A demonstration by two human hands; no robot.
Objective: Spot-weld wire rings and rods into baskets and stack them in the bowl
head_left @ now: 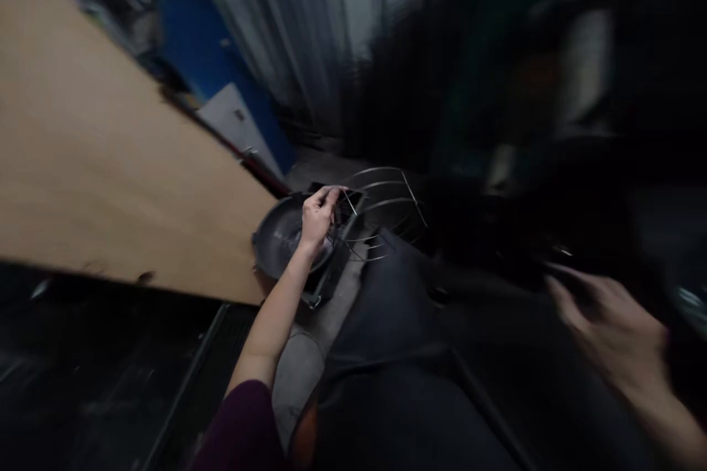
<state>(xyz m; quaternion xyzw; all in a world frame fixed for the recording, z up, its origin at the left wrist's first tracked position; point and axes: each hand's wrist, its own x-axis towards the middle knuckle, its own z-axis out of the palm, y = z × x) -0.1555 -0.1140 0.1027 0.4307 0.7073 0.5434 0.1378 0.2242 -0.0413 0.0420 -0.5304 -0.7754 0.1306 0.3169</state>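
The left hand point(317, 219) has its fingers curled closed on the rim of a dark fan housing point(284, 235), which sits against a wooden board point(138, 147) beside a wire guard point(387, 199). It looks light, with the stiff rim safer to hold than the thin wires. The blurred right hand point(607, 331) is spread open, holding nothing visible.

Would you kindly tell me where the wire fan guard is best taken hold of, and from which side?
Probably at its edge beside the black frame, coming from the near side, where the left hand is. The wire fan guard domes away from there in thin, open curved wires, which look likely to flex if squeezed.
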